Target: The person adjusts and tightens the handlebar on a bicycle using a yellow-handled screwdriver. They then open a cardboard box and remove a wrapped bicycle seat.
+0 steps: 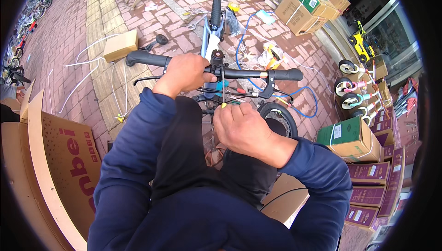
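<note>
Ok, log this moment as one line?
left hand: gripping handlebar | right hand: holding yellow-handled tool upright at stem | front wheel below

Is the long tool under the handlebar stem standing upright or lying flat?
Upright. The thin tool runs straight up from the right hand to the stem clamp, yellow handle end lowest. The left hand grips the handlebar.
</note>
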A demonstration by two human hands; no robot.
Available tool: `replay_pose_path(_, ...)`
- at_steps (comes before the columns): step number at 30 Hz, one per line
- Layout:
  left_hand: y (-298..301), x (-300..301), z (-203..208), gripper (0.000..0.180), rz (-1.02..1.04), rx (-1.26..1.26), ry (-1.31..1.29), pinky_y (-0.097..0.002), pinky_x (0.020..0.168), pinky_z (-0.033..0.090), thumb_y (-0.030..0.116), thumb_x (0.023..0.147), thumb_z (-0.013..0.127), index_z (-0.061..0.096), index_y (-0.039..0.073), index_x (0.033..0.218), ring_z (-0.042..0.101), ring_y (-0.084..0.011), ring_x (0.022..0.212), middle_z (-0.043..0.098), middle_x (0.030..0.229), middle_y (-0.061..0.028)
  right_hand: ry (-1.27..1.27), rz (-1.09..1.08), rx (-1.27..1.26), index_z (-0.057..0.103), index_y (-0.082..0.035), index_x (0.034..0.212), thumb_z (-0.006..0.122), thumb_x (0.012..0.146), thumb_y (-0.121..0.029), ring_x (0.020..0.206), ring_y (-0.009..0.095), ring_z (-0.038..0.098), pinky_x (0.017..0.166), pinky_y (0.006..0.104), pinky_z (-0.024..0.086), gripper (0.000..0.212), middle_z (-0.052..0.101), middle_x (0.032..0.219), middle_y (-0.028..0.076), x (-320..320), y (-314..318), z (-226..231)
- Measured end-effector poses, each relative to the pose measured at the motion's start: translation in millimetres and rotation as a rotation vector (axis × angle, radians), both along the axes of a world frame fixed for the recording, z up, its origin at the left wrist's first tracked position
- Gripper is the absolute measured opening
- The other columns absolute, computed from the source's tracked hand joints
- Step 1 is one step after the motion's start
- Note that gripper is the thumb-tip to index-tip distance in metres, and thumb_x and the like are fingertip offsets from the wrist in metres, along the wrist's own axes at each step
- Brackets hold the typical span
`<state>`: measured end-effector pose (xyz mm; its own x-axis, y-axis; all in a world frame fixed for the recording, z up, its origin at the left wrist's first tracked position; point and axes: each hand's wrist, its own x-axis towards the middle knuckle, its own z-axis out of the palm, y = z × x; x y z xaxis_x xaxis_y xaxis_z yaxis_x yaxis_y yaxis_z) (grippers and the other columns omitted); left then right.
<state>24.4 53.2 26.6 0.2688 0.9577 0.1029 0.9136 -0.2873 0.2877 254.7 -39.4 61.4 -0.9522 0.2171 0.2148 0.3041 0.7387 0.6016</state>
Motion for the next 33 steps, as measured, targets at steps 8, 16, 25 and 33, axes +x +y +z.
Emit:
replay_pose_path(8, -1, 0, 6, 0.047, -0.001, -0.028, -0.001, -0.0522, 0.083, 0.057, 0.054, 0.091, 0.079, 0.08, 0.008, 0.098, 0.074, -0.0404, 0.095, 0.076, 0.092, -0.0174, 0.439, -0.215, -0.388, 0.069, -0.001, 0.104, 0.07, 0.101, -0.044, 0.048, 0.017, 0.055, 0.05, 0.0322, 0.046, 0.044, 0.052, 0.063, 0.003, -15, 0, -29)
replay_pose_path(16, -1, 0, 3, 0.044, 0.008, -0.02, -0.017, -0.0541, 0.08, 0.055, 0.052, 0.09, 0.079, 0.08, 0.01, 0.103, 0.072, -0.0436, 0.092, 0.075, 0.086, -0.0201, 1.804, -0.194, -1.703, 0.063, -0.001, 0.117, 0.036, 0.118, -0.048, 0.06, 0.017, 0.071, 0.055, 0.0282, 0.055, 0.054, 0.072, 0.083, 0.012, -35, -35, -66)
replay_pose_path(25, -2, 1, 5, 0.046, 0.014, -0.04, 0.007, -0.0519, 0.083, 0.057, 0.054, 0.09, 0.079, 0.081, 0.009, 0.1, 0.075, -0.0397, 0.095, 0.077, 0.092, -0.0177, 0.783, -0.31, -0.438, 0.061, 0.001, 0.139, 0.079, 0.094, -0.033, 0.111, 0.031, 0.067, 0.096, 0.0451, 0.053, 0.059, 0.061, 0.14, 0.023, 1, -19, -41)
replay_pose_path(33, -1, 1, 1, 0.047, 0.001, -0.005, -0.013, -0.0525, 0.082, 0.057, 0.054, 0.089, 0.08, 0.08, 0.008, 0.097, 0.075, -0.0401, 0.094, 0.077, 0.09, -0.018, -0.017, -0.405, 0.019, 0.075, 0.002, 0.124, 0.063, 0.092, -0.02, 0.077, 0.028, 0.058, 0.081, 0.0514, 0.046, 0.04, 0.06, 0.08, 0.01, -18, -14, -29)
